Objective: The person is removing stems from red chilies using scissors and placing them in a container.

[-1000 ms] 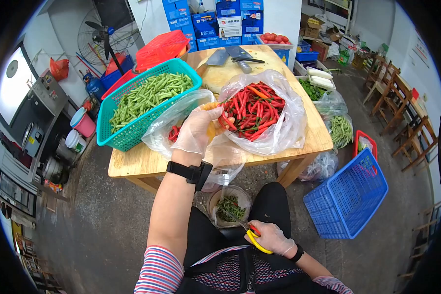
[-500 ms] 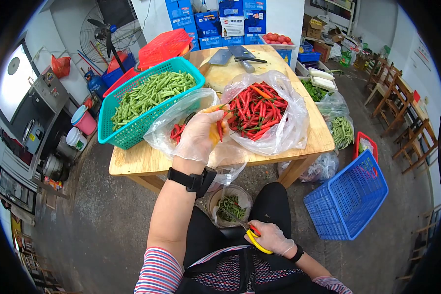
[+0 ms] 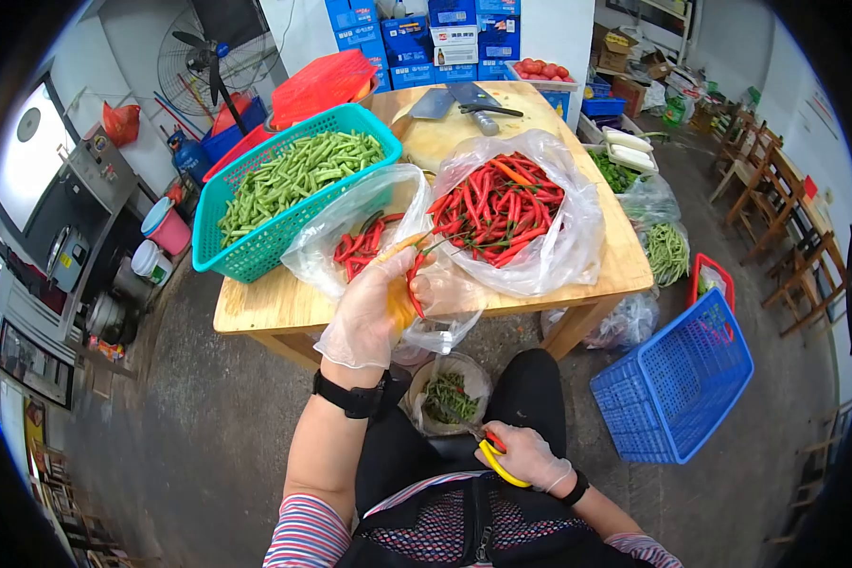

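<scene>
Between the gloved fingers of my left hand point(image 3: 374, 303) hangs a red chili pepper point(image 3: 414, 284) with its green stem upward. Just beyond it, a clear plastic bag piled with red chilies point(image 3: 497, 213) lies open on the wooden table. A second plastic bag point(image 3: 317, 232) with fewer chilies point(image 3: 362, 244) stands left of it. Low over my lap, my right hand point(image 3: 530, 458), also gloved, is closed round scissors point(image 3: 497, 459) with yellow and red handles. Their blades point up-left towards a lined bin point(image 3: 417, 426) that contains green stem trimmings point(image 3: 450, 396).
A teal basket of cut green beans point(image 3: 303, 175) is at the table's left. Cleavers point(image 3: 433, 104) lie on a round chopping board point(image 3: 417, 142) at the back. A blue crate point(image 3: 672, 379) stands on the floor to the right, near bagged vegetables point(image 3: 667, 251).
My left hand has drawn back from the large chili bag, down and left towards me, bringing the chili along. My right hand stays in place with the scissors.
</scene>
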Tool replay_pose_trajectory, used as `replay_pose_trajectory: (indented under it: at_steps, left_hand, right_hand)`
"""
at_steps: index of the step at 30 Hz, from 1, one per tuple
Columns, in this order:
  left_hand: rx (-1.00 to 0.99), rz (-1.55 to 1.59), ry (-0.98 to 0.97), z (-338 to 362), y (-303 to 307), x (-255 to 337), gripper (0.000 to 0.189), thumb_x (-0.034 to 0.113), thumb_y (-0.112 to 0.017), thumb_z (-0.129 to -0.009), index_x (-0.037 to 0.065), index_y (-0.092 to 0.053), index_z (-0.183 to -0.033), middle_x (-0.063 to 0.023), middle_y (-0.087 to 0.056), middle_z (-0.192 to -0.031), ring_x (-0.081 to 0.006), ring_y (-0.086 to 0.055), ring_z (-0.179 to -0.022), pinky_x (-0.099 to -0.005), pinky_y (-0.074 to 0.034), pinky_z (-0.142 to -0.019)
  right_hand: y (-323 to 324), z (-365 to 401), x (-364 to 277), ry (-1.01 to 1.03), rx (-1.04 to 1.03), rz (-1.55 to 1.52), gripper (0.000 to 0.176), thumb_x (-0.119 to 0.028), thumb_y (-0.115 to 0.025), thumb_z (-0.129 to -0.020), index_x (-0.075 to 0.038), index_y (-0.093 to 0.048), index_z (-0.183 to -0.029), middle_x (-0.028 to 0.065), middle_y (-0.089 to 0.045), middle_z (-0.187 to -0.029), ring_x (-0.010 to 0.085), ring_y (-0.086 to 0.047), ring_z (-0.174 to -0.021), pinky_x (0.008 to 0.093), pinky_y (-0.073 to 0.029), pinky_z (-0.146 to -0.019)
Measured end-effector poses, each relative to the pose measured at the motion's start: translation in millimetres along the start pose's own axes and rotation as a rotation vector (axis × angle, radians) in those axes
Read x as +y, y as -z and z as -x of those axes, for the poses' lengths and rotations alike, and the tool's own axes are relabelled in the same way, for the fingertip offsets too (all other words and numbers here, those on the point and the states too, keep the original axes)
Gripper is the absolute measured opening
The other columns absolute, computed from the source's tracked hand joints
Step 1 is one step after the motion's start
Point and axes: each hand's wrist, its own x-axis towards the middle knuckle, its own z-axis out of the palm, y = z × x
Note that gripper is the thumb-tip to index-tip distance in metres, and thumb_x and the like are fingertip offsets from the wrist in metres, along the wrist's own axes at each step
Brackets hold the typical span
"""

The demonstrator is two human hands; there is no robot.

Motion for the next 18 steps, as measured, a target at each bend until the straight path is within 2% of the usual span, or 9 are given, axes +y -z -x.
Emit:
replay_pose_trajectory:
  at_steps: [4,9,11,12,13,15,17,18]
  left_hand:
    - [0.03,0.033,-0.006,2,2,-3,0.038,0.013,-0.057,-0.091,-0.001,-0.05,-0.125,-0.0108,-0.061,-0.103,-0.0125,-0.046,-0.064,-0.0261,-0.04,-0.061]
    - [-0.103,0.006,-0.031,9,11,-5,0.036,0.012,-0.056,-0.091,-0.003,-0.049,-0.123,-0.0117,-0.062,-0.103,-0.01,-0.043,-0.061,-0.025,-0.038,-0.058]
    - [-0.087,0.005,-0.032,22,9,-4,0.037,0.013,-0.056,-0.091,-0.004,-0.049,-0.123,-0.0116,-0.061,-0.1,-0.0094,-0.042,-0.059,-0.0247,-0.037,-0.056]
    - [-0.07,0.002,-0.036,31,7,-4,0.037,0.013,-0.055,-0.091,-0.005,-0.048,-0.122,-0.0116,-0.06,-0.097,-0.0088,-0.042,-0.057,-0.0244,-0.036,-0.055]
    - [-0.068,0.004,-0.034,39,6,-3,0.037,0.013,-0.055,-0.091,-0.005,-0.048,-0.122,-0.0116,-0.06,-0.097,-0.0088,-0.042,-0.057,-0.0244,-0.036,-0.055]
    - [-0.121,0.045,-0.008,58,4,-4,0.038,0.014,-0.057,-0.09,-0.006,-0.049,-0.121,-0.0128,-0.06,-0.097,-0.0082,-0.04,-0.055,-0.0229,-0.034,-0.054]
    - [-0.11,0.089,0.035,71,5,-13,0.037,0.014,-0.058,-0.089,-0.006,-0.051,-0.118,-0.013,-0.06,-0.096,-0.0071,-0.04,-0.054,-0.0213,-0.033,-0.052]
    - [-0.162,0.126,0.09,76,6,-19,0.037,0.014,-0.059,-0.089,-0.007,-0.051,-0.118,-0.0128,-0.06,-0.095,-0.0067,-0.039,-0.054,-0.021,-0.033,-0.052]
  right_hand:
    - [0,-1,-2,0.0,-0.003,0.007,0.04,-0.037,-0.067,-0.082,-0.007,-0.059,-0.107,0.0173,-0.066,-0.079,0.0367,-0.065,-0.075,0.0433,-0.052,-0.067]
    - [3,-1,0,0.033,0.035,0.0,0.039,-0.035,-0.068,-0.081,-0.006,-0.058,-0.107,0.0173,-0.066,-0.081,0.0365,-0.065,-0.076,0.0419,-0.052,-0.067]
    - [15,0,-5,0.075,0.075,-0.164,0.036,-0.03,-0.069,-0.081,-0.007,-0.058,-0.107,0.0179,-0.065,-0.084,0.0366,-0.065,-0.078,0.0399,-0.052,-0.067]
    - [25,1,-8,0.084,0.052,-0.231,0.032,-0.021,-0.068,-0.081,-0.004,-0.057,-0.106,0.0138,-0.064,-0.079,0.0285,-0.066,-0.071,0.0344,-0.052,-0.065]
    - [31,2,-8,0.082,0.05,-0.231,0.032,-0.021,-0.068,-0.081,-0.004,-0.057,-0.106,0.0138,-0.064,-0.079,0.0285,-0.066,-0.071,0.0344,-0.052,-0.065]
    - [41,2,-9,0.138,0.24,-0.461,0.027,-0.017,-0.067,-0.082,-0.003,-0.056,-0.102,0.0065,-0.062,-0.079,0.0157,-0.062,-0.067,0.0283,-0.05,-0.064]
    - [59,-6,-26,0.12,0.39,-0.798,0.023,-0.011,-0.066,-0.083,-0.003,-0.054,-0.101,0.0014,-0.06,-0.084,0.0074,-0.055,-0.07,0.0236,-0.047,-0.063]
    - [75,-10,-44,0.14,0.384,-0.979,0.026,-0.01,-0.065,-0.084,-0.006,-0.052,-0.106,0.0027,-0.061,-0.092,0.0082,-0.056,-0.072,0.0224,-0.046,-0.063]
